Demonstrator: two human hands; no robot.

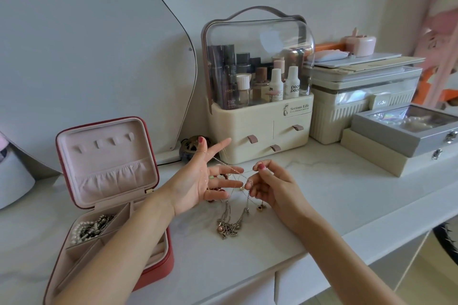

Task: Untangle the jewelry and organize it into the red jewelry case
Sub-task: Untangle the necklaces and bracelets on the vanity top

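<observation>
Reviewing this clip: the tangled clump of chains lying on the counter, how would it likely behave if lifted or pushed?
The tangled chains would probably hang limp: strands already droop slackly from the right hand. Links and charms look knotted, so the clump likely rises as one. On the smooth counter it would probably slide and bunch up, not roll.

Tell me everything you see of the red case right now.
The red case sits open at the counter's left, lid upright. Its pink lining looks like soft fabric. The lid has four small hooks and a gathered pocket. The divided base holds pearls and dark jewelry in one rear compartment. The left forearm crosses above the base; contact is unclear.
</observation>
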